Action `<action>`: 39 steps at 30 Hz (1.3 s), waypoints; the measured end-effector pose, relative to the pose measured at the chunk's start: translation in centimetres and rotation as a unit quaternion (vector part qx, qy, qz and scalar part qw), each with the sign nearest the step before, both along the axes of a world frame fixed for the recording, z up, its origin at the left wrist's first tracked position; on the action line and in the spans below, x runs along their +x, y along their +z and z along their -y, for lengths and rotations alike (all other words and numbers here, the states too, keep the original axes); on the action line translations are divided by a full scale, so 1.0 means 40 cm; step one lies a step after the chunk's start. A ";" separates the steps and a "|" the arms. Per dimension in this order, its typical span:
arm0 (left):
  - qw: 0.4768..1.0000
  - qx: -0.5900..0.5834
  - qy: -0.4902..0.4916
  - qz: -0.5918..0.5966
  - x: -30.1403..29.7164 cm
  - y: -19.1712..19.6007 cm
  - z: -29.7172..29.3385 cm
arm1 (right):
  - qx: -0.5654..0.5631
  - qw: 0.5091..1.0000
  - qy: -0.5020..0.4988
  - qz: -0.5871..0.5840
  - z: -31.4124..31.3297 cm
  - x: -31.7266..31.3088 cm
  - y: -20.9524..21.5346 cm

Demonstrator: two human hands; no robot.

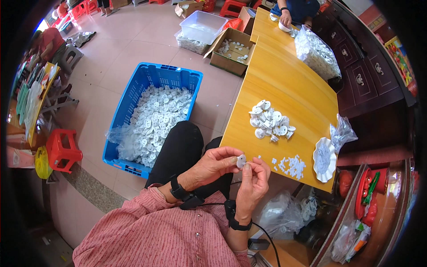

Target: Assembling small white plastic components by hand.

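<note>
A small white round plastic part (241,161) is pinched between my two hands, just off the near left edge of the yellow wooden table (284,84). My left hand (215,163) grips it with thumb and fingers from the left. From the right, my right hand (253,180) presses thumb and curled fingers against it. Beyond my hands, a heap of similar white parts (269,120) lies on the tabletop. Tiny white pieces (294,167) are scattered nearer me, beside a white scalloped dish (330,172) holding thin pale pieces.
A blue plastic crate (126,102) full of white parts stands by my leg. Farther off are a cardboard box (227,62) and a clear bin (203,27). Another person's hand (285,18) is at the table's far end, near a large filled bag (316,52). A red stool (63,150) stands left.
</note>
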State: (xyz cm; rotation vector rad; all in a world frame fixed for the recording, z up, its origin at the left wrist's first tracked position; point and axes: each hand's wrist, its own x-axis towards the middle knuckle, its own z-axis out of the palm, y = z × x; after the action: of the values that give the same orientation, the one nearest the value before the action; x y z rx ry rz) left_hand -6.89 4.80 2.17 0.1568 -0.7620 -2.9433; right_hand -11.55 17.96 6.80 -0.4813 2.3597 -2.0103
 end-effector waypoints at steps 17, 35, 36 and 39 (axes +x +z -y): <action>1.000 -0.016 0.021 0.011 0.003 0.010 -0.001 | -0.020 0.999 0.006 0.025 0.012 0.012 -0.002; 0.995 -0.090 0.046 0.004 0.011 0.012 0.000 | 0.028 0.998 -0.010 -0.048 0.031 0.029 0.013; 0.995 -0.091 0.050 0.000 0.012 0.015 0.001 | 0.022 0.999 -0.007 -0.035 0.036 0.035 0.018; 0.993 -0.104 0.055 -0.005 0.016 0.027 0.006 | 0.027 0.998 0.008 -0.048 0.033 0.033 0.011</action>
State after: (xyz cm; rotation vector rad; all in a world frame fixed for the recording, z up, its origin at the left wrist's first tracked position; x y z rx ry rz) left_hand -6.26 4.57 3.27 0.1609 -1.0177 -2.7374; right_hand -10.24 16.66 7.22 -0.6069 2.4480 -1.9539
